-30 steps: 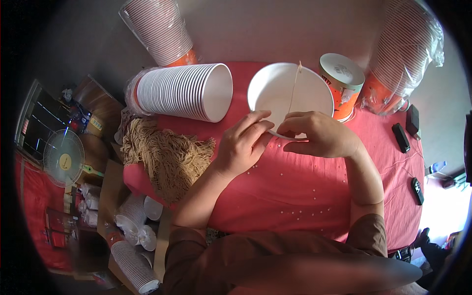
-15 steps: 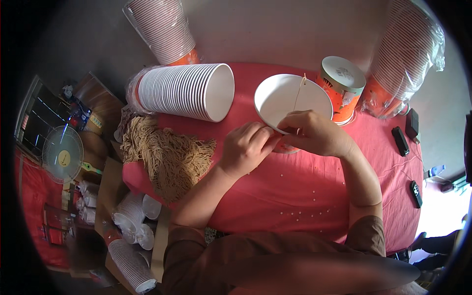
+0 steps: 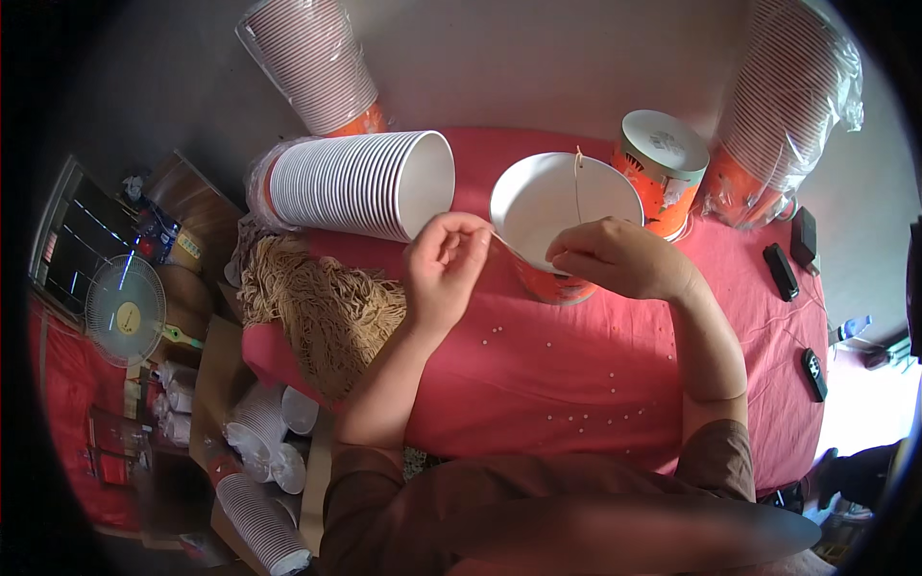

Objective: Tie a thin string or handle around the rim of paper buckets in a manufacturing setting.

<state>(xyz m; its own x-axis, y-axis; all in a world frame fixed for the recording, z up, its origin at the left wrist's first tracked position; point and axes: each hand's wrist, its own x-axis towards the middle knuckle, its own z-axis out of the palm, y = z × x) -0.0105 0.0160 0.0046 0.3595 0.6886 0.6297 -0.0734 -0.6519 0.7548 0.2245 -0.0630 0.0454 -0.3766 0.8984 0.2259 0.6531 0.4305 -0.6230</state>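
Observation:
In front of me a large paper bucket (image 3: 520, 199), white inside and orange outside, stands tilted on the red cloth. A thin tan cord (image 3: 578, 184) passes through a hole at its far rim and hangs down inside. My left hand (image 3: 442, 271) is raised left of the bucket, thumb and forefinger pinched on a cord end that stretches toward the near rim. My right hand (image 3: 629, 257) lies over the near right rim with fingers closed; they hide what they grip there. A bundle of tan cords (image 3: 327, 312) lies to the left.
A nested stack of white buckets (image 3: 336, 187) lies at back left. Wrapped stacks (image 3: 312, 67) rise behind it and at far right (image 3: 783, 106). An upturned orange bucket (image 3: 663, 168) stands beside mine. Small white beads (image 3: 584, 419) dot the red tablecloth (image 3: 519, 384). Black devices (image 3: 783, 274) lie right.
My left hand has moved away from the near rim, up and to the left, drawing the cord out. My right hand stays at the rim. The bucket has shifted slightly left and down in view.

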